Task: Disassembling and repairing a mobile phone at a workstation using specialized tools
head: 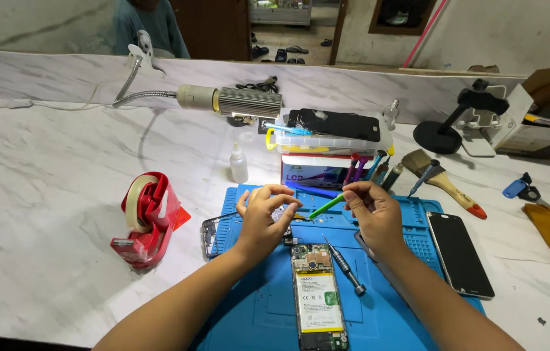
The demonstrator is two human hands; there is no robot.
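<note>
in the head view, near the middle of the frame, the left hand (260, 220) pinched a small dark part (286, 214) between closed fingertips, too small to identify. the right hand (373, 211) gripped a green stick (327, 206) in closed fingers; its long axis ran down-left, its tip just beside the part. both hands hovered above the blue mat (255, 305), above the opened phone (317, 296) with a screwdriver (345, 265) just to its right.
</note>
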